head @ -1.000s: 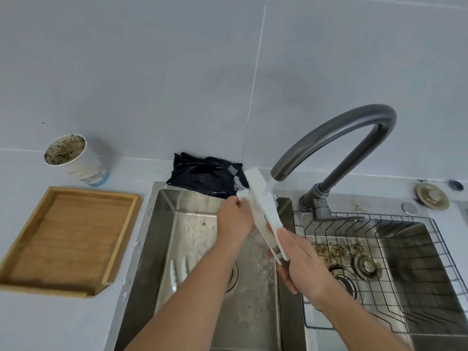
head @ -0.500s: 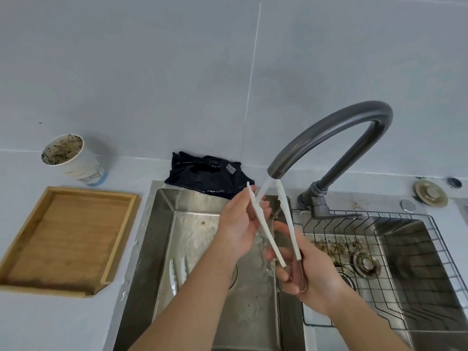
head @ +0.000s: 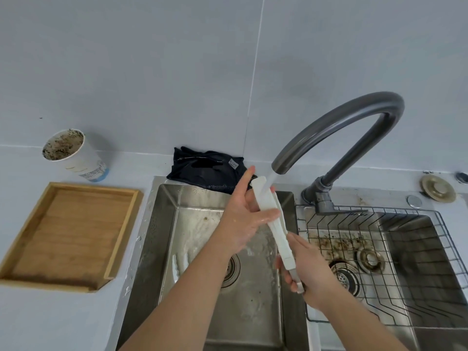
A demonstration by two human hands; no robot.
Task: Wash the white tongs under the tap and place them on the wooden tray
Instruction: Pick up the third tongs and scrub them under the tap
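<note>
The white tongs (head: 274, 224) slant over the left sink basin, tips up in the water stream from the dark grey tap (head: 336, 122). My right hand (head: 307, 269) grips their lower hinge end. My left hand (head: 244, 219) is wrapped around the upper part of the tongs, thumb across them and index finger pointing up. The two arms of the tongs lie pressed together. The wooden tray (head: 68, 236) lies on the counter at the left with nothing on it.
A second white utensil (head: 178, 264) lies in the left sink basin (head: 164, 224). A wire rack (head: 379, 249) sits in the dirty right basin. A dark cloth (head: 205, 171) lies behind the sink, and a soiled paper cup (head: 73, 154) stands behind the tray.
The tongs' arms, spread apart half a second ago, are now pressed together and turned flat side to me. My left hand has shifted along them under the stream.
</note>
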